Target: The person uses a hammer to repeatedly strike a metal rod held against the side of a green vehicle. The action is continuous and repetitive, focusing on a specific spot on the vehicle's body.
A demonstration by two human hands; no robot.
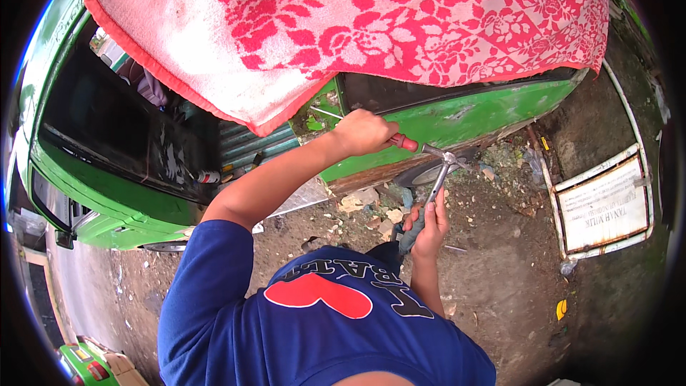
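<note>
My left hand (pixel 366 133) is closed round the red handle of a screwdriver (pixel 404 142). The screwdriver's thin metal shaft points left, with its tip by the green body edge of a vehicle (pixel 464 109). Lower and to the right, my right hand (pixel 430 230) grips a hammer (pixel 441 171) with a shiny metal shaft and a dark grey grip. The hammer's head is up, a short gap from the butt of the screwdriver handle. Over the vehicle's top hangs a red and pink floral blanket (pixel 400 21).
An open green vehicle door (pixel 107 207) with a dark window stands at left. Ribbed metal flooring (pixel 254 144) shows inside. A white sign in a rusty frame (pixel 602 204) leans at right. Broken flakes (pixel 361 200) litter the dirt ground, with a yellow scrap (pixel 562 309) further right.
</note>
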